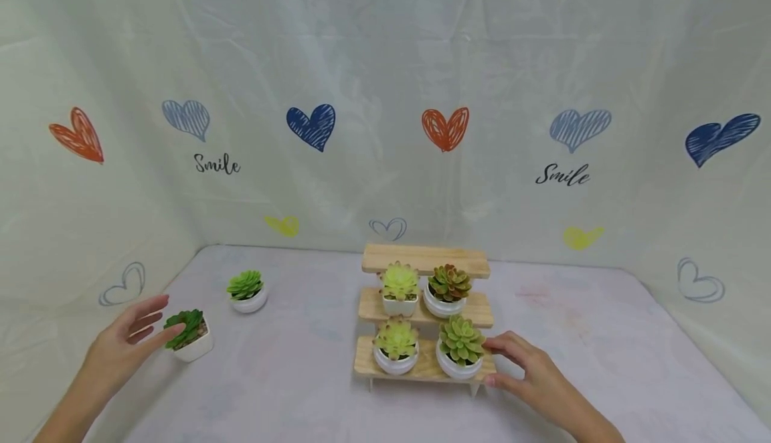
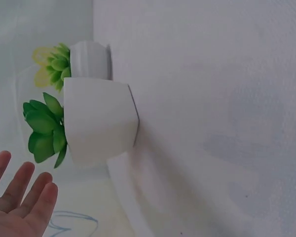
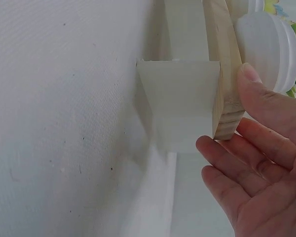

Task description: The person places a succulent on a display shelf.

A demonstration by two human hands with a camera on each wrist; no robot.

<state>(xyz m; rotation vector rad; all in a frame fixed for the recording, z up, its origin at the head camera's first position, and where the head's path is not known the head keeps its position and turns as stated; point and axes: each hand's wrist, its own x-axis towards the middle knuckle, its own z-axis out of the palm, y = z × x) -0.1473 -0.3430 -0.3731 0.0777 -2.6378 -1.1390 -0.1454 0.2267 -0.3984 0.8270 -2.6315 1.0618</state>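
Observation:
My left hand is spread beside a dark green succulent in a square white pot, which stands on the table. In the left wrist view its fingers are apart from the leaves. My right hand is at the right end of the lowest plank of a wooden tiered stand. The right wrist view has the thumb at the plank's upper face and relaxed fingers around its end. Close to these fingers sits a light green succulent in a round white pot.
Another succulent in a round pot shares the lowest plank. The middle plank bears a yellow-green succulent and a reddish one. A bright green potted succulent stands at the table's back left. A heart-printed curtain hangs behind.

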